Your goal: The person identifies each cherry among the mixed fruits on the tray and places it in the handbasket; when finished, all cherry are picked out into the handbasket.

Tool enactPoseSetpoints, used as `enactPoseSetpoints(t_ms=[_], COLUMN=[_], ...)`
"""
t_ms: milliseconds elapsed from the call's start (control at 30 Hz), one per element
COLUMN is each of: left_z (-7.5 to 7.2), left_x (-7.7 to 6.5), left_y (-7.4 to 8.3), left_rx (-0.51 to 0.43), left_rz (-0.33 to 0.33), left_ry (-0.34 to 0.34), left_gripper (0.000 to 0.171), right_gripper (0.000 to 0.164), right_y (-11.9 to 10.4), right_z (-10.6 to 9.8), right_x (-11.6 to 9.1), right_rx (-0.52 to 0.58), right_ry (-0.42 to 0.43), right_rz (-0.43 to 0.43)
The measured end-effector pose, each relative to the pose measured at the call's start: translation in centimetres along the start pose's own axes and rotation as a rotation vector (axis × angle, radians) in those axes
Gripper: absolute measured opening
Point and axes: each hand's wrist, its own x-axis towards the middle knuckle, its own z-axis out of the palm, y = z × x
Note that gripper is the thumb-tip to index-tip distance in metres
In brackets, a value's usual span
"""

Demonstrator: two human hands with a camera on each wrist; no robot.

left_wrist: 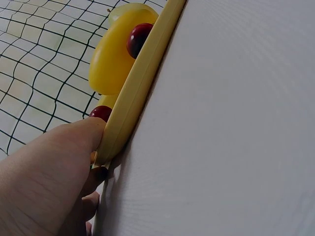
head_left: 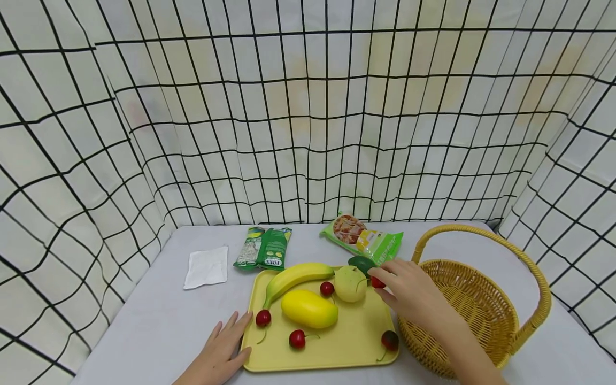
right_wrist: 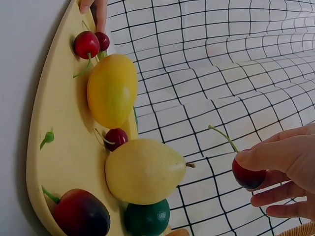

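Observation:
My right hand (head_left: 409, 291) pinches a dark red cherry (right_wrist: 248, 172) by its body, its green stem sticking up, above the right edge of the yellow tray (head_left: 346, 353). My left hand (head_left: 218, 347) lies at the tray's left edge, thumb and fingers touching the rim. On the tray are a banana (head_left: 298, 275), a yellow mango (head_left: 309, 309), a pale pear (head_left: 350, 284), a green fruit (head_left: 361, 263) and several cherries, among them one near the front (head_left: 297, 339). A darker cherry (head_left: 390, 340) sits in the front right corner.
A wicker basket (head_left: 457, 224) with a tall handle stands right of the tray. Behind the tray lie a green snack bag (head_left: 264, 247) and a green-and-white food packet (head_left: 363, 238). A folded white cloth (head_left: 207, 267) is at the left. Black-gridded white fabric surrounds the table.

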Motion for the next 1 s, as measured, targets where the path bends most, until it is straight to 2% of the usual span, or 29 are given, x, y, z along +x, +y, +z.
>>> enactPoseSetpoints(t_ms=[467, 1000], left_z=[0.1, 0.1], left_x=[-0.1, -0.2], left_y=[0.0, 0.2], left_rx=[0.006, 0.002], left_rz=[-0.021, -0.013], left_ry=[-0.002, 0.007], left_gripper=[0.069, 0.069], right_gripper=[0.035, 0.034], right_y=[2.0, 5.3], right_z=[-1.4, -1.4], right_x=[-2.9, -6.0], right_rx=[-0.023, -0.041], right_ry=[-0.021, -0.141], right_rz=[0.077, 0.259])
